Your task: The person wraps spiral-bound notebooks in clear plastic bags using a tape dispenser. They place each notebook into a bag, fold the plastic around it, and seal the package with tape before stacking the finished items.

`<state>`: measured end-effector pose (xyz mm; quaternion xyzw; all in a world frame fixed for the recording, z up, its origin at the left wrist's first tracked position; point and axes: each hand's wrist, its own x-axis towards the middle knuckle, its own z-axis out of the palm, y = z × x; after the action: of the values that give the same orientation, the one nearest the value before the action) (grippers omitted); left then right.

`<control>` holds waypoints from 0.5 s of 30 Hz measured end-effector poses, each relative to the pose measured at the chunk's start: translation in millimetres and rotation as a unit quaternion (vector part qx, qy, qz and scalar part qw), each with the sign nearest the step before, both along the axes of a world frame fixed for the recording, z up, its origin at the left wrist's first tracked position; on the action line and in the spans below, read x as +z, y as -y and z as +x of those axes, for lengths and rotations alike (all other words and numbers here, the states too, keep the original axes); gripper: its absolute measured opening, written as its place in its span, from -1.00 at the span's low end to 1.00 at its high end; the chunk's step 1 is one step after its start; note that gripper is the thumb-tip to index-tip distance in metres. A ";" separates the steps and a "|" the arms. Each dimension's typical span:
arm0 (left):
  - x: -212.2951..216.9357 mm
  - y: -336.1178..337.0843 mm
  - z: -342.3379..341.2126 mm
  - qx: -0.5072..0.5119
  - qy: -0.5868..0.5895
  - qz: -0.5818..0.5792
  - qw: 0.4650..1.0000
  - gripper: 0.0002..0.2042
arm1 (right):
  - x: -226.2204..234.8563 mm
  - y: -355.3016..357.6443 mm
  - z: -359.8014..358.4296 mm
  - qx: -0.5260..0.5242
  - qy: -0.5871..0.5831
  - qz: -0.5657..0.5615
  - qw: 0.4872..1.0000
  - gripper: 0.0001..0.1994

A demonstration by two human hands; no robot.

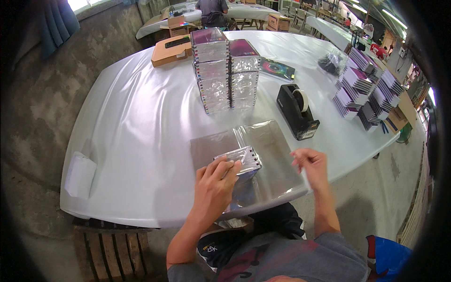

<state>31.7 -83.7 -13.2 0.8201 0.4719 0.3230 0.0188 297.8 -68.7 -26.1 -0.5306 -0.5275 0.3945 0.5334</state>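
A wide worktop (141, 122) under a glossy white cover filled most of the view, its near edge curving just in front of the person. Toward the far edge stood two tall stacks of wrapped packs (225, 77), side by side and touching, with a flat cardboard box (169, 50) at the far left corner and many smaller stacks of booklets (364, 87) along the right edge. A black tape dispenser (297, 112) sat right of centre, near the clear plastic sheet (270, 160) spread at the near edge. On that sheet lay the small pack (242, 160), partly wrapped in film, its long axis running left to right and slightly tilted toward the far right. The left hand (213, 190) was the nearer one — its fingers (228, 168) curled over the pack's near-left end, pressing and gripping it from the person's side. The right hand (312, 167) hovered apart to the right of the pack, above the sheet's right margin, fingers loosely pinched together — whether a bit of tape or film was held between them could not be told.
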 end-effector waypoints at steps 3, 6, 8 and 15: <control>-2.0 0.5 1.4 0.003 0.034 -0.006 0.999 -0.52 | 8.0 15.3 -47.8 0.148 -0.183 -0.112 0.965 -0.72; -5.0 0.5 1.6 -0.001 0.101 -0.029 0.994 -0.39 | 9.7 16.8 -85.3 0.188 -0.244 -0.159 0.938 -0.67; -6.6 0.8 -0.2 -0.009 0.120 -0.052 0.991 -0.35 | 7.6 14.4 -100.0 0.185 -0.248 -0.157 0.938 -0.65; -13.9 -2.3 -3.5 -0.020 0.114 -0.005 0.993 -0.39 | 0.6 12.5 -120.7 0.143 -0.270 -0.173 0.936 -0.65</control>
<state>28.2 -81.4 -27.1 0.7872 0.4517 0.4115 0.0831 177.1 -81.2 -25.6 -0.4073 -0.3576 0.6799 0.4940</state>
